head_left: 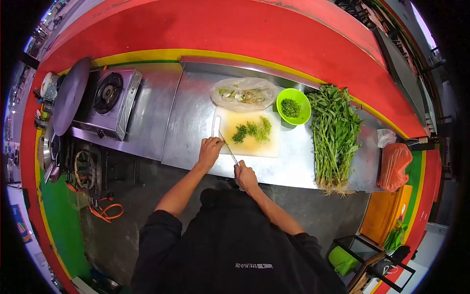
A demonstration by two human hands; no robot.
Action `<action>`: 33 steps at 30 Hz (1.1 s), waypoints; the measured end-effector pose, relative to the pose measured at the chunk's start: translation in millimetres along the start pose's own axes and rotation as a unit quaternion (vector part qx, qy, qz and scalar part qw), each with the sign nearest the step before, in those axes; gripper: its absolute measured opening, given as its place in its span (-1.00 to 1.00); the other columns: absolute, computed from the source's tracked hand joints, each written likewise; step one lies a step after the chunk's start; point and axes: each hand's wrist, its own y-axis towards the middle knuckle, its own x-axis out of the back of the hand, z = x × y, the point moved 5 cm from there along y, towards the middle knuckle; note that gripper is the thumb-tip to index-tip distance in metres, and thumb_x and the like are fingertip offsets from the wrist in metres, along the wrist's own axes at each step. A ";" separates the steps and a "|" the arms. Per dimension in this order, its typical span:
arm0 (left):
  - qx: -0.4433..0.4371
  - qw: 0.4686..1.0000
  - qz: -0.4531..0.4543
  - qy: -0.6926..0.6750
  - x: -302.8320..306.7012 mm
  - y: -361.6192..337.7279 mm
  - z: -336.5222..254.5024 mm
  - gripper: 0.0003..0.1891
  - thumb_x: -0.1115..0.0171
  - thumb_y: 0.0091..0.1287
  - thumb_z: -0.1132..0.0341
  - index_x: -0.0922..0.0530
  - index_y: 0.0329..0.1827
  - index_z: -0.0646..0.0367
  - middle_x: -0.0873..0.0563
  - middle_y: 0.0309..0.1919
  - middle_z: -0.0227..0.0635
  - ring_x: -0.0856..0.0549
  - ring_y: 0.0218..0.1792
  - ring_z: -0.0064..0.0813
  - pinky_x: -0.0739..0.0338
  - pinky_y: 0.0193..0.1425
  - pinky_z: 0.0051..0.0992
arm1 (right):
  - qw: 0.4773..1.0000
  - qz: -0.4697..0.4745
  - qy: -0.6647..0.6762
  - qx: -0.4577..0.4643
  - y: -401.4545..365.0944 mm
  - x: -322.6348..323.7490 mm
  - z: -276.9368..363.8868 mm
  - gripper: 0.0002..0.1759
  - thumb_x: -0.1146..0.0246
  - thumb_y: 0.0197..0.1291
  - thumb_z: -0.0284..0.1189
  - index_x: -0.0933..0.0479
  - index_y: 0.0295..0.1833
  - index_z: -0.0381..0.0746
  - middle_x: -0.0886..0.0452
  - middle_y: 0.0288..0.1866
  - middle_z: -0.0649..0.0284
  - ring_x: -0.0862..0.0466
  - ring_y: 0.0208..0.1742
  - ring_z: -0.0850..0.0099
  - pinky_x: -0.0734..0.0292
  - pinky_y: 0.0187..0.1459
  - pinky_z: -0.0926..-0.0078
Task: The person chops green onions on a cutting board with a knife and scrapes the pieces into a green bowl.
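Right hand (pixel 245 175): fingers closed round the handle of a knife (pixel 229 148), its blade slanting forward and leftward from them. Left hand (pixel 211 153): fingers bent and close together beside the blade; whether they pinch it cannot be told. Chopped greens (pixel 252 130) lie beyond the left fingers and to their right, on the cutting board (pixel 272 149). Good handling probably calls for a firm grip, with the left fingertips clear of the cutting edge.
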 end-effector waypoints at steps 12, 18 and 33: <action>-0.011 1.000 -0.009 -0.009 6.9 -0.5 -0.6 -0.81 -0.26 0.31 0.42 -0.78 -0.10 0.08 -0.76 -0.22 -0.40 -0.71 -0.10 -0.35 -0.43 0.07 -0.26 | 1.000 -0.001 0.008 -0.009 10.7 5.4 2.4 -0.67 -0.15 0.48 -0.17 -0.44 -0.06 -0.26 -0.65 -0.42 -0.33 -0.67 -0.30 -0.38 -0.54 -0.24 -0.30; -0.011 1.000 0.000 -0.020 5.8 2.6 2.0 -0.84 -0.24 0.32 0.40 -0.77 -0.14 0.09 -0.79 -0.19 -0.39 -0.72 -0.10 -0.34 -0.43 0.08 -0.27 | 0.999 0.012 0.027 -0.019 2.6 4.9 -1.3 -0.66 -0.18 0.48 -0.17 -0.44 -0.11 -0.26 -0.64 -0.44 -0.30 -0.66 -0.30 -0.37 -0.52 -0.25 -0.28; -0.033 0.999 0.001 -0.012 4.8 -1.3 -1.8 -0.83 -0.22 0.30 0.46 -0.74 -0.12 0.16 -0.77 -0.06 -0.35 -0.70 -0.01 -0.32 -0.45 0.07 -0.26 | 0.999 0.003 -0.038 -0.005 8.9 0.0 6.1 -0.71 -0.11 0.50 -0.19 -0.41 -0.02 -0.22 -0.65 -0.45 -0.30 -0.68 -0.36 -0.34 -0.56 -0.29 -0.31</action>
